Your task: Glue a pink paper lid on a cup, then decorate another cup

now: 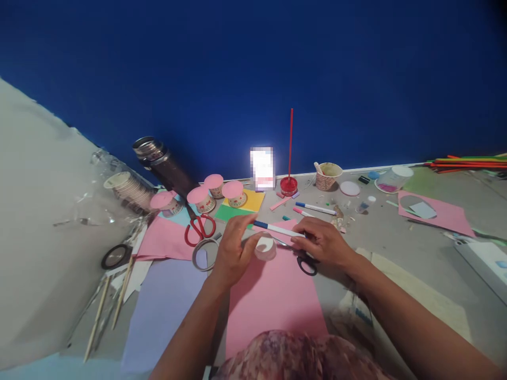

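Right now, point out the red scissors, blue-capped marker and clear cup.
red scissors [199,225]: head view, where handles meet.
blue-capped marker [279,230]: head view, white barrel.
clear cup [265,246]: head view, pale upturned end.

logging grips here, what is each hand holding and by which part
Left hand holds a small clear cup by its side; right hand pinches a pen at the end away from its blue cap.

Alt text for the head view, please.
Left hand holds a clear cup on pink paper while the right hand holds a marker beside it. Red scissors, tape roll and pink-topped cups lie beyond, against a blue wall.
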`<state>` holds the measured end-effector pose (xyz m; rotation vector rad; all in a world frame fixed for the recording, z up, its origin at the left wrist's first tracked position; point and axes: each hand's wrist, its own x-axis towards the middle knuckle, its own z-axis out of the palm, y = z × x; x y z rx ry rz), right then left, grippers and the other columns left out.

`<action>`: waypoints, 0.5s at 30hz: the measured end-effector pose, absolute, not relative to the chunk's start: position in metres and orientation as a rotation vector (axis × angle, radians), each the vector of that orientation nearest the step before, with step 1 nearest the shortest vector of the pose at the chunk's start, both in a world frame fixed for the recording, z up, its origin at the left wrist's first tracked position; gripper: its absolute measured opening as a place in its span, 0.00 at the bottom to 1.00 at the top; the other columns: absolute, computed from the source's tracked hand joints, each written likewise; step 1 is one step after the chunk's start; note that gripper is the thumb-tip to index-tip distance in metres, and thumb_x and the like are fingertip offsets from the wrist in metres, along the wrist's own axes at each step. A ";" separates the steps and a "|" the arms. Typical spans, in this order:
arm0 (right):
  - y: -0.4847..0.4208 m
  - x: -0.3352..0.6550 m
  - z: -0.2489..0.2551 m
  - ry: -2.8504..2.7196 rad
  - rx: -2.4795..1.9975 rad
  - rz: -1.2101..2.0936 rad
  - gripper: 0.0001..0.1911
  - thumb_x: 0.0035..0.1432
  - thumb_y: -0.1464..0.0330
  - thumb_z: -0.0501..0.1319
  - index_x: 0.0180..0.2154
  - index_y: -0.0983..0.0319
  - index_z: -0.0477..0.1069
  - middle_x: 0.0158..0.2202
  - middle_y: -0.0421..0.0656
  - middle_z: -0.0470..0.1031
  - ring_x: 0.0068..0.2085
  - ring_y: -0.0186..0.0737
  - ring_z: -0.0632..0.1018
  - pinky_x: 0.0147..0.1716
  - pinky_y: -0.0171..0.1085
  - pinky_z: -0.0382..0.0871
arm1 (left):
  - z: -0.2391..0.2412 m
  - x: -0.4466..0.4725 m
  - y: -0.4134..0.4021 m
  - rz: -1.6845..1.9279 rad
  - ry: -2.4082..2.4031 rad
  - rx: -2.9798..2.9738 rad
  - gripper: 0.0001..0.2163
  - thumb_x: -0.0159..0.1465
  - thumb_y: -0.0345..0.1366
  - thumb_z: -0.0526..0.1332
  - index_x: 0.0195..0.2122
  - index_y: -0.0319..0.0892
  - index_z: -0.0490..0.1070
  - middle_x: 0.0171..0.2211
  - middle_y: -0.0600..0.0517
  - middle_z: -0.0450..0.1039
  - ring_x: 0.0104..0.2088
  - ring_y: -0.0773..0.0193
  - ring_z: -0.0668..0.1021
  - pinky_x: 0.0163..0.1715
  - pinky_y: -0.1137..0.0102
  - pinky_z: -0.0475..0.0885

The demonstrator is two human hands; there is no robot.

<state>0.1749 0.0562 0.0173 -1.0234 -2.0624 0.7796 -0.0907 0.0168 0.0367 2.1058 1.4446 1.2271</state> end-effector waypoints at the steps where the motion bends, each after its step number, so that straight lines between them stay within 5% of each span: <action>1: 0.054 0.173 0.019 -2.012 -1.006 0.853 0.11 0.67 0.62 0.63 0.34 0.59 0.79 0.32 0.42 0.79 0.34 0.39 0.76 0.37 0.38 0.65 | 0.042 -0.089 0.018 1.186 1.400 2.229 0.13 0.74 0.36 0.60 0.58 0.46 0.73 0.49 0.47 0.79 0.50 0.57 0.78 0.52 0.60 0.75; 9: 0.039 0.153 0.017 -0.883 -0.795 1.744 0.21 0.47 0.54 0.78 0.38 0.59 0.82 0.19 0.34 0.67 0.21 0.30 0.63 0.21 0.33 0.56 | 0.065 -0.070 0.015 1.083 1.260 2.488 0.08 0.75 0.33 0.59 0.51 0.41 0.75 0.36 0.50 0.78 0.37 0.62 0.79 0.39 0.68 0.75; 15: 0.037 0.144 0.017 -0.753 -0.748 1.814 0.21 0.45 0.52 0.80 0.35 0.59 0.84 0.21 0.37 0.72 0.22 0.27 0.64 0.22 0.30 0.57 | 0.061 -0.057 0.014 1.050 1.240 2.535 0.09 0.76 0.36 0.58 0.50 0.41 0.75 0.36 0.48 0.80 0.37 0.61 0.79 0.38 0.67 0.75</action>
